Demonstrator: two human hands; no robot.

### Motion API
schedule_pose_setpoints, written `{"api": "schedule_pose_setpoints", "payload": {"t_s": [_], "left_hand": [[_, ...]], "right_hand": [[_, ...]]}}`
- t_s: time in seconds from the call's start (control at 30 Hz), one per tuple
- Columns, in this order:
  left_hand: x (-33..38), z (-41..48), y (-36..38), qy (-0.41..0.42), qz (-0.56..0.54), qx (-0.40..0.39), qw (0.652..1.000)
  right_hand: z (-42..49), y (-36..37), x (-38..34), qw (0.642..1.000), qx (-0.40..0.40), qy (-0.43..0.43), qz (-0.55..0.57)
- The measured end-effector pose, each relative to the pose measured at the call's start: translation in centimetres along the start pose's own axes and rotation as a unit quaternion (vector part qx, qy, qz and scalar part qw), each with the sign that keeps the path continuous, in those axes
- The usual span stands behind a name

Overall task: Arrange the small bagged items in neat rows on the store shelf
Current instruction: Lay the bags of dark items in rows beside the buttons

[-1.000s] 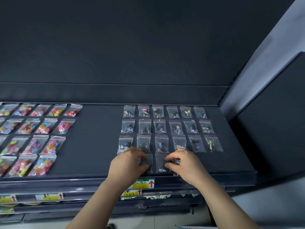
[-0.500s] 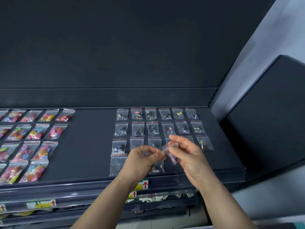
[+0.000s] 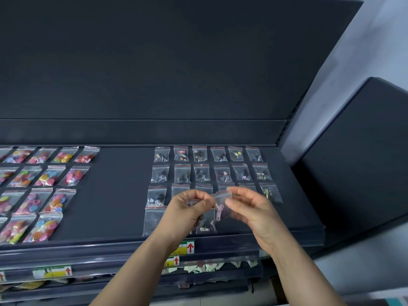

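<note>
Both hands meet above the front of the dark shelf (image 3: 119, 195): the left hand (image 3: 187, 209) and the right hand (image 3: 250, 209) each pinch one side of a small clear zip bag (image 3: 222, 196), held off the shelf, with a pink zipper pull (image 3: 219, 212) inside it. Below and behind them, bags of zipper pulls (image 3: 199, 172) lie flat in rows on the shelf's right half. Well apart to the left lie rows of bags of coloured buttons (image 3: 49, 176). Price labels (image 3: 185, 247) sit on the shelf's front edge.
</note>
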State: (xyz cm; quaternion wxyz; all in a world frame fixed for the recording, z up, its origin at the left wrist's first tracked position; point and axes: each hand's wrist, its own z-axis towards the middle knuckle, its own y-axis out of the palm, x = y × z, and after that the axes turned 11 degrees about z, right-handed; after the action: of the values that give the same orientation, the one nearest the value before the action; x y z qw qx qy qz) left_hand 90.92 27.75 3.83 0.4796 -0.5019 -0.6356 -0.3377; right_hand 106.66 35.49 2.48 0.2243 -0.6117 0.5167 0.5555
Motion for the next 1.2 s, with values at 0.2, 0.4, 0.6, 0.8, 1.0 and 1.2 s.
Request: {"api": "schedule_pose_setpoints", "payload": {"t_s": [0.2,0.4,0.6,0.8,1.0,1.2], "left_hand": [[-0.4,-0.2,0.6,-0.005,0.025,-0.019,0.999],[-1.1,0.3,0.7,-0.018,0.059,-0.046,0.997],[-2.5,0.3,0.2,-0.028,0.182,-0.005,0.983],[-3.6,0.7,-1.1,0.05,0.513,0.073,0.854],[-4.0,1.3,-0.8,0.081,0.583,0.072,0.805],[-3.9,1.5,-0.6,0.091,0.606,0.063,0.787]], "right_hand": [[-0.1,0.2,-0.2,0.998,-0.012,-0.002,0.06],[0.2,0.2,0.0,0.998,0.017,-0.021,0.065],[1.2,-1.3,0.4,0.994,0.074,-0.06,-0.054],[2.5,-3.1,1.9,0.972,0.069,-0.055,-0.219],[3.0,-3.3,3.1,0.894,0.081,-0.153,-0.414],[2.1,-4.2,3.9,0.862,-0.004,-0.186,-0.471]]}}
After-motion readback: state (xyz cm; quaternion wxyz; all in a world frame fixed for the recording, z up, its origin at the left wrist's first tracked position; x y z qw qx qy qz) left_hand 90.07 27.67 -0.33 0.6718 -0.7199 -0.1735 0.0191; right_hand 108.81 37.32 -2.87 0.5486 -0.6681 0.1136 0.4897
